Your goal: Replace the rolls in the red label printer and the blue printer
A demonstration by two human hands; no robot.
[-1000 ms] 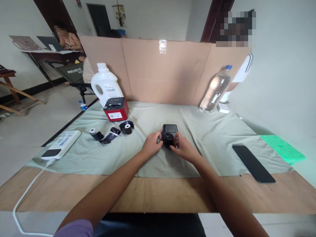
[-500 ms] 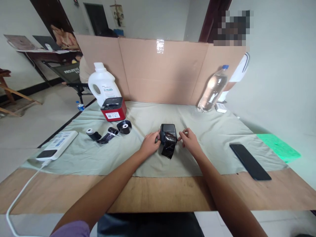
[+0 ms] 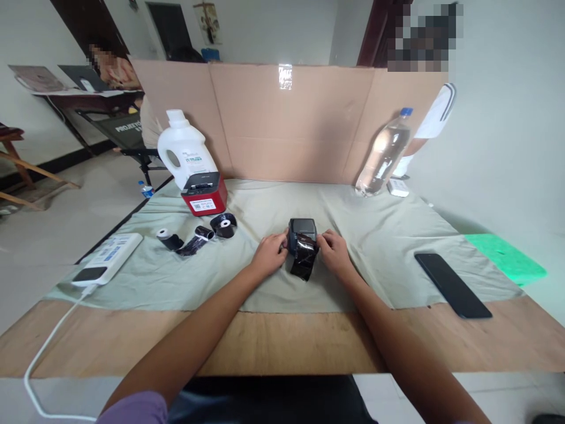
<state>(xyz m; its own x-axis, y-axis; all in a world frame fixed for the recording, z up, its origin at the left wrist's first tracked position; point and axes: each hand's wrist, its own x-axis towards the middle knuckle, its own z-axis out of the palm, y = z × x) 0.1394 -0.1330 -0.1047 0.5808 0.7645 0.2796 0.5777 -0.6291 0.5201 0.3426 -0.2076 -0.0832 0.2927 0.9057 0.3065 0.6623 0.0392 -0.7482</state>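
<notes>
Black device [image 3: 302, 226]: near the centre of the frame, on the pale green cloth [image 3: 265, 297]; small and boxy with rounded corners, dark all over, its flat top catching a dull grey sheen.
Glossy strip [image 3: 302, 265]: black and shiny, lying over the device's near face and trailing down toward the bottom of the frame; pale streaks of reflected light and creases cross it.
Left hand [image 3: 269, 254]: at the device's left side, fingers bent and held close together, fingertips against the casing; I cannot tell whether they grip it.
Right hand [image 3: 336, 251]: at the device's right side, fingers curled in, tips at the edge of the casing or strip; whether they pinch anything cannot be told.
Black rolls [image 3: 224, 228]: left of centre, with pale cores and loose glossy film.
Red box [image 3: 205, 199]: above the rolls, black-topped, white label in front.
Phone [image 3: 452, 285]: lower right, dark, lying flat.
</notes>
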